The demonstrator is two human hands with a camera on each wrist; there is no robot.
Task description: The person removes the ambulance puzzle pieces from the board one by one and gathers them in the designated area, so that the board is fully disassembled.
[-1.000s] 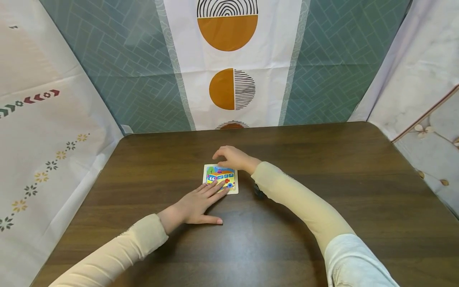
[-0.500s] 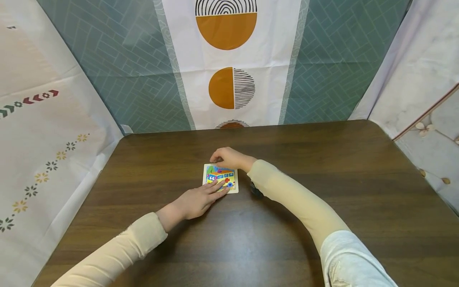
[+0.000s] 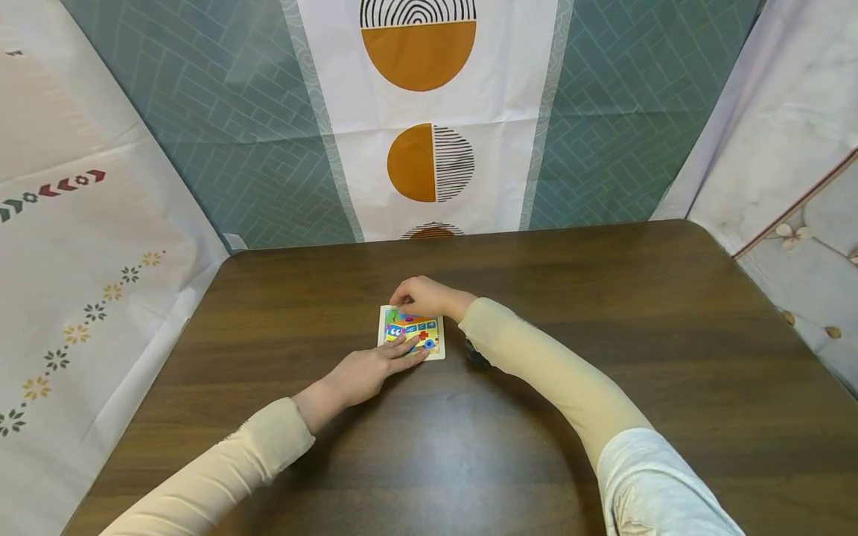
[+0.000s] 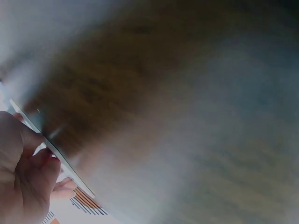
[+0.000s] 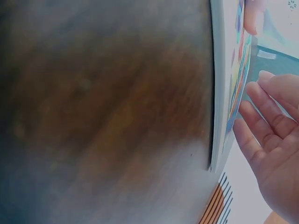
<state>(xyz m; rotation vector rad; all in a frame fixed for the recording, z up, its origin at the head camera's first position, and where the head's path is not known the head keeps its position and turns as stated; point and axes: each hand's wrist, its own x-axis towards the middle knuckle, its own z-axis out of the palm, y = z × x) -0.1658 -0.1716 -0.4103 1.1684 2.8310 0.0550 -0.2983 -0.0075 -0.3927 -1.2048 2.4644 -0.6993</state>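
A small square picture board [image 3: 429, 327] with a pale border lies flat on the brown table, showing a yellow vehicle with a face and a red cross. My left hand [image 3: 365, 372] rests across its near left part, fingers stretched over the picture. In the left wrist view, the thumb of the left hand [image 4: 25, 172] is at the edge of the board [image 4: 65, 163]. At the far left corner is my right hand [image 3: 425, 298], fingers curled. The right wrist view has the right hand's fingertips [image 5: 240, 126] close against the board's face; whether they pinch anything is unclear.
The dark wooden table [image 3: 570, 335] spreads around the board. Patterned cloths hang on the sides, with a green and white one [image 3: 268, 149] behind the far edge. A dark band or object [image 3: 476, 356] shows under the right wrist.
My right hand has shifted slightly left, its fingers curling in toward the board's far left corner. The left thumb, spread out on the table earlier, is now tucked from sight in the head view.
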